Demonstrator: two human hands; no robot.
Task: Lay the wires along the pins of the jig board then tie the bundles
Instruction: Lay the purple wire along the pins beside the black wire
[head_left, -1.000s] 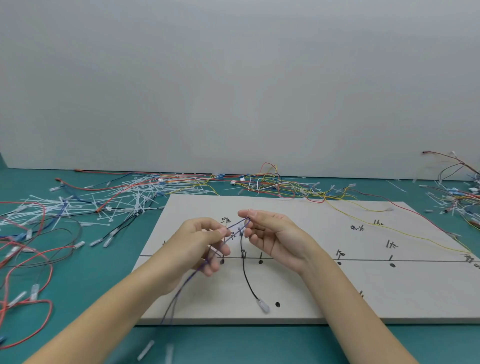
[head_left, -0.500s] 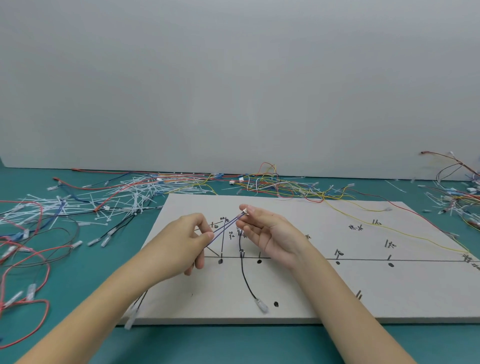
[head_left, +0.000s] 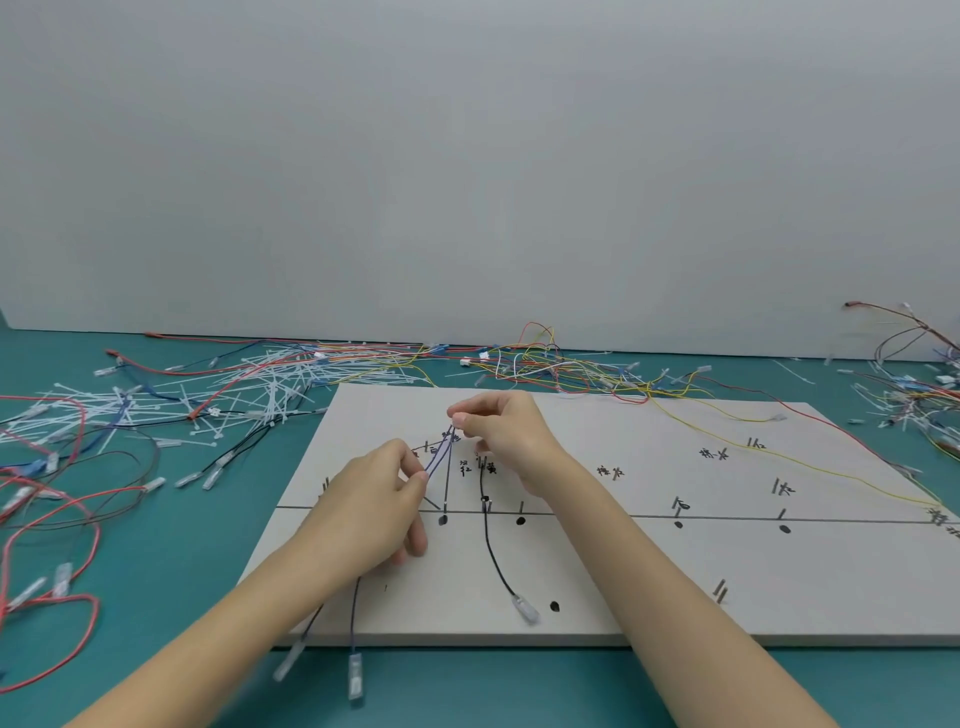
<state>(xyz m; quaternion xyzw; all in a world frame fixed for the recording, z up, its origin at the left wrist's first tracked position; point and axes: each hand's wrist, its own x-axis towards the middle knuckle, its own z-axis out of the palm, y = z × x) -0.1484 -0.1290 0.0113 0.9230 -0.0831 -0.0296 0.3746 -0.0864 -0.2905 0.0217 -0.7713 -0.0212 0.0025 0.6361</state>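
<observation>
A pale jig board (head_left: 649, 587) with pins, black dots and handwritten marks lies on the teal table. My left hand (head_left: 369, 512) pinches purple wires (head_left: 438, 453) between thumb and forefinger over the board's left part. Their lower ends, with clear connectors (head_left: 355, 674), hang past the board's front edge. My right hand (head_left: 501, 434) pinches the upper end of the same wires near a pin at the board's upper left. A black wire (head_left: 491, 551) runs from a pin down to a clear connector (head_left: 525, 609).
White cable ties (head_left: 228, 395) lie heaped at the back left, among red and black wires (head_left: 47, 519) on the left. Coloured wires (head_left: 545, 364) tangle behind the board and at the far right (head_left: 924, 395). A yellow wire (head_left: 810, 457) crosses the board's right part.
My right hand has carried the upper end of the purple wires up and away toward the board's back. My left hand has slid along them, and the wires now run straighter.
</observation>
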